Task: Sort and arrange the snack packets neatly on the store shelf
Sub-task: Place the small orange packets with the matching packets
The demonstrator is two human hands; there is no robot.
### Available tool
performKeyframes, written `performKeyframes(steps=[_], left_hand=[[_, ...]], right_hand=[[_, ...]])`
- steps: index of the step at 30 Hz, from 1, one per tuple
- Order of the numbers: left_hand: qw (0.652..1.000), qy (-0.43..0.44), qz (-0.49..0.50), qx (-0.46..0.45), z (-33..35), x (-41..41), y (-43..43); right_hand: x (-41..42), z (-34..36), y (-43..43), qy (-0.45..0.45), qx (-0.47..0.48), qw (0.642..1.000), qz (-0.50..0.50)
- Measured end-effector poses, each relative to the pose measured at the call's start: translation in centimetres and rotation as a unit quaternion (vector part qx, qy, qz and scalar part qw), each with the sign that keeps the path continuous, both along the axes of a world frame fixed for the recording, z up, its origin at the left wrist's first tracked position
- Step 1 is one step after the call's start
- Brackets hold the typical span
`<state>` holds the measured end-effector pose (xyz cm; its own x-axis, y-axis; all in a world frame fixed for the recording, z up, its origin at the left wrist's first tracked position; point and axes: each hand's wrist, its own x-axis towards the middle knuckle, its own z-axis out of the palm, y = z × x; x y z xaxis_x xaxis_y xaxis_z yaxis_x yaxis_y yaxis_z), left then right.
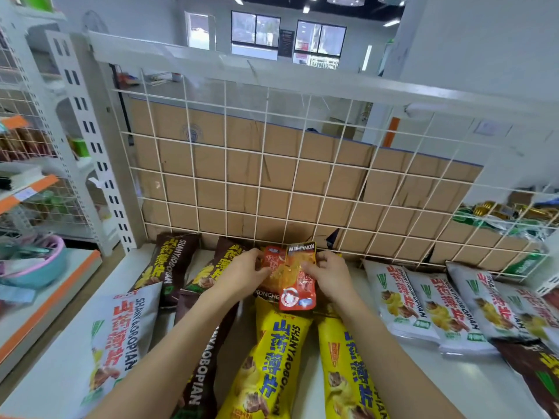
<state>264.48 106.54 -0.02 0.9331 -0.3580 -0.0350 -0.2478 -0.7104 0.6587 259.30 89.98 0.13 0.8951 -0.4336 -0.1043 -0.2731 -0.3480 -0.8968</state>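
Two hands meet at the rear centre of the shelf (423,382); the left hand (242,273) pinches the left edge of a small orange packet (298,278) with curled fingers, and the right hand (329,276) grips its right edge in the same way; the packet is held nearly upright with its printing inverted, just in front of the wire grid (272,182); a second orange-red packet (271,258) shows behind it at 10 o'clock, touching it; whether either hand also holds this second packet cannot be told; flat cardboard (242,158) stands behind the grid at 12 o'clock; two yellow packets (272,358) lie flat side by side at 6 o'clock of the hands, between the forearms; brown packets (174,261) lean toward the grid at 9 o'clock, and one more brown packet (205,373) lies partly under the left forearm; a single white packet (121,337) lies at 8 o'clock, overlapping the brown ones; a row of white packets (402,306) lies at 3 o'clock, each overlapping the next; a pink basin (39,261) sits on the neighbouring shelf unit at 9 o'clock, well apart from the hands.
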Motion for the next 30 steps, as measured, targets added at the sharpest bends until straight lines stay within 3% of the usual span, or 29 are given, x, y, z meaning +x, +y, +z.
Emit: performKeyframes(steps=[6,12,22,30], left_hand=[[0.999,0.005,0.032,0.01,-0.6,0.0,-1.5],[0.997,0.003,0.052,-0.058,-0.2,-0.6,-2.0],[0.948,0.003,0.062,-0.312,1.3,-1.4,-1.2],[0.896,0.108,-0.007,-0.431,3.5,-6.6,-2.1]], right_hand=[[-2.6,0.4,-2.4,-0.056,0.017,0.997,-0.044],[-5.8,1.4,-3.7,-0.114,0.007,0.991,-0.07],[-13.4,2.8,-4.9,-0.2,0.001,0.966,-0.165],[-19.8,2.4,-6.7,-0.18,0.015,0.962,-0.206]])
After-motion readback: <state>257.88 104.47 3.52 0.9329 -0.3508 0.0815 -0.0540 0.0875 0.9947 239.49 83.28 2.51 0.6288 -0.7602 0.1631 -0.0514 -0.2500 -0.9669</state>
